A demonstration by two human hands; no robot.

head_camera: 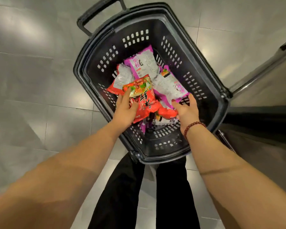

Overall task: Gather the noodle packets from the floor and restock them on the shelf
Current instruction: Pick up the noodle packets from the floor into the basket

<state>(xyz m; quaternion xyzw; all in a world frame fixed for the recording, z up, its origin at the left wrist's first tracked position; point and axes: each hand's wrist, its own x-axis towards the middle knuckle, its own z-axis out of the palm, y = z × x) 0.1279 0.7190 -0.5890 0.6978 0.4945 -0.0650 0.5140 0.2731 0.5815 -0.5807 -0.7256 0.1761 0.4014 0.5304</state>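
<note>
Several noodle packets [149,83], red ones and purple ones, are heaped in the bottom of a black perforated shopping basket [135,25], which is stood on a grey tiled floor [31,80]. Its long pull handle [96,12] is seen at the far end, away from the person.

Both bare arms are reached down into the basket. The left hand [125,109] is laid on a red noodle packet [145,103] at the top of the heap; its fingers are held nearly straight along the packet's left edge and the thumb is spread onto the printed face, so the grip is open and nothing is clasped. A ring [118,102] is worn on one finger.

The right hand [186,111] is placed at the near end of a purple noodle packet [170,86] lying face down. Its fingers are spread and relaxed, the tips touching the packet's edge, and the grip is likewise open. A beaded bracelet [193,127] is worn at the right wrist.

Black trousers [119,187] are visible below the basket's near rim. A grey metal fixture [271,80] is seen just beside the basket on the right.
</note>
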